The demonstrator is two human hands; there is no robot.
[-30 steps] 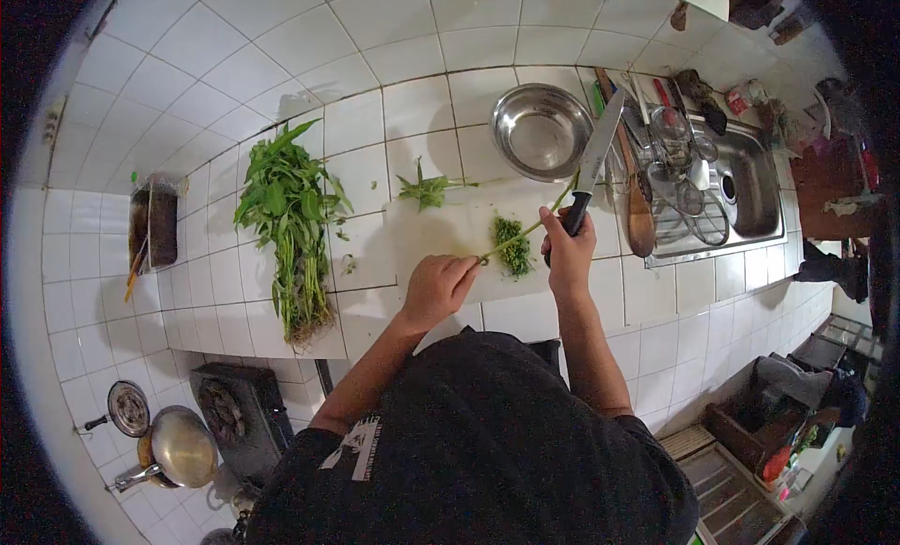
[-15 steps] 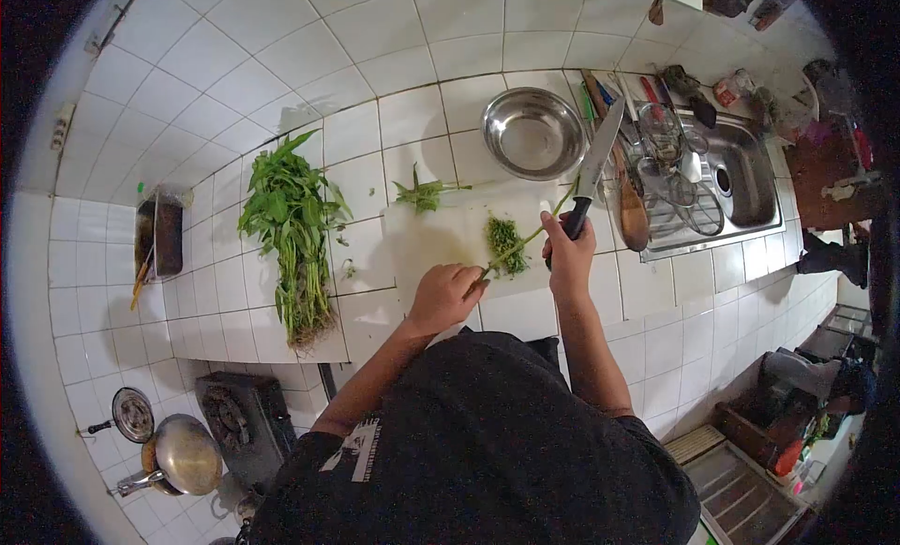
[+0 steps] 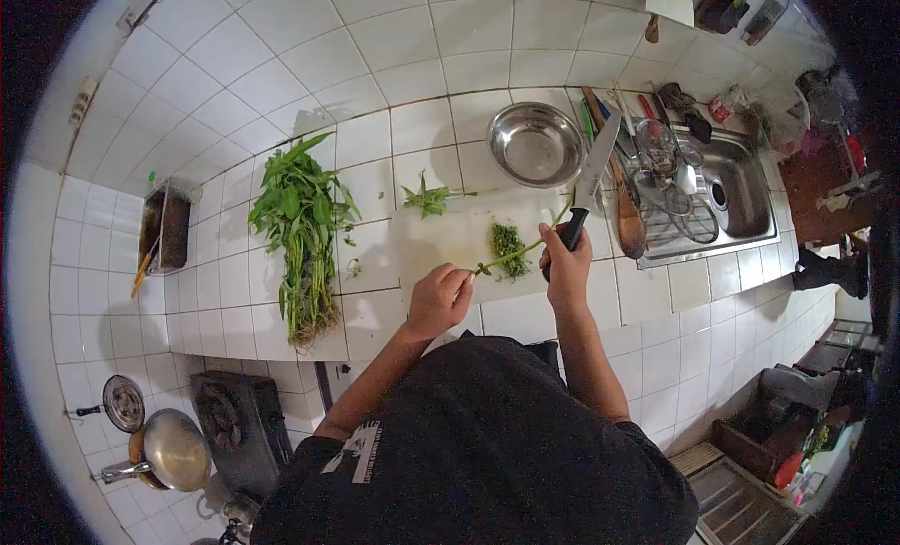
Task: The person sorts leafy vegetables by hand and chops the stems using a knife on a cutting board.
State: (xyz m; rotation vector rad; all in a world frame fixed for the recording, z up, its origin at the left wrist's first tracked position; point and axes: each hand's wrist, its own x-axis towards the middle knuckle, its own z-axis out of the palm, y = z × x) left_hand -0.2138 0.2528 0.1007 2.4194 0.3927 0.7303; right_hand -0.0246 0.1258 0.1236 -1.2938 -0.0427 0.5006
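Note:
My left hand (image 3: 439,303) is closed, pinching one end of a thin green vegetable stem (image 3: 534,245) between thumb and fingertips. The stem slants up to my right hand (image 3: 568,268), whose thumb and fingers hold it along with the black handle of a kitchen knife (image 3: 597,165). The wide blade points up and away, apart from the board. Below the stem, a small pile of chopped greens (image 3: 507,252) lies on a white cutting board (image 3: 431,245). A leafy sprig (image 3: 428,199) rests near the board's far edge.
A large bunch of leafy greens with roots (image 3: 302,222) lies on the tiled counter at left. Beyond the board stands a steel bowl (image 3: 534,145). Right of it are a wooden spoon (image 3: 631,228), strainers and a sink (image 3: 750,203). A stove (image 3: 239,428) is low at left.
The camera view has shifted slightly. My left fingers have curled tighter at the stem's end, drawing back a little. My right hand keeps the knife and stem in nearly the same place.

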